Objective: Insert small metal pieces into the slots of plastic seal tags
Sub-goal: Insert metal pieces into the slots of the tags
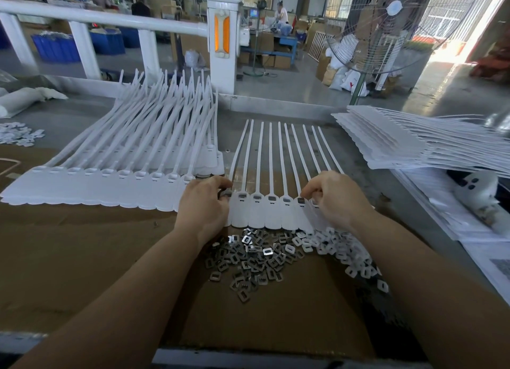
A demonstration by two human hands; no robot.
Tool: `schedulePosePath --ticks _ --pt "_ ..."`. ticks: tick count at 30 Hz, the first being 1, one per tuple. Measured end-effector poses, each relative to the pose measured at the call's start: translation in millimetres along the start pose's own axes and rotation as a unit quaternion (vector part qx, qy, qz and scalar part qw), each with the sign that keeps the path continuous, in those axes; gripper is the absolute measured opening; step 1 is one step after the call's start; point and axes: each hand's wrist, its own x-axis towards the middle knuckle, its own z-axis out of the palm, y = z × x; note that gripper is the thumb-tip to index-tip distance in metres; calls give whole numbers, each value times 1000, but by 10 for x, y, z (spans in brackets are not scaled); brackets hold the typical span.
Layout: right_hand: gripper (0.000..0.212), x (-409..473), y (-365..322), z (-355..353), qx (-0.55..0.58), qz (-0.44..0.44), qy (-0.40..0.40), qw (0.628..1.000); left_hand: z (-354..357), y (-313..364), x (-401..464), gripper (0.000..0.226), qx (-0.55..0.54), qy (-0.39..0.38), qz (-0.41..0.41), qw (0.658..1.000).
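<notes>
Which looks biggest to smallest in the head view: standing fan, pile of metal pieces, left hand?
1. standing fan
2. pile of metal pieces
3. left hand
The fan stands farther from the camera, so its true lead is likely bigger.

Cardboard-covered workbench
Seal tags lie in a row between the hands; metal pieces are heaped just nearer, with tag stacks beyond the left hand.

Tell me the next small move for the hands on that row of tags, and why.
Probably press the piece under the right hand into its slot, then reach to the metal pieces for another. The middle tags already show metal in their slots; both hands pinch at the row's ends.
</notes>
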Motion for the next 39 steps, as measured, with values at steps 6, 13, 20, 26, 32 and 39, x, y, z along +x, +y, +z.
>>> schedulePosePath --ticks 6,13,20,26,32,39 --pt "38 2 3 -3 1 0 0 1000 3 -8 7 27 -5 -3 -4 1000" --pt "36 -5 11 4 1 0 8 1000 3 1 10 27 1 -2 -1 1000" --pt "38 7 0 18 -16 6 -15 1000 14 -7 11 28 1 -6 -3 1000" --pt "36 13 -16 5 -22 10 -17 1000 7 -3 8 27 -2 -7 -2 1000" --pt "36 -3 -26 12 -11 19 -20 1000 2 4 -2 27 -9 -6 -6 1000" --pt "28 -4 -62 -26 -15 23 -42 999 4 5 2 27 -5 -8 -8 1000"
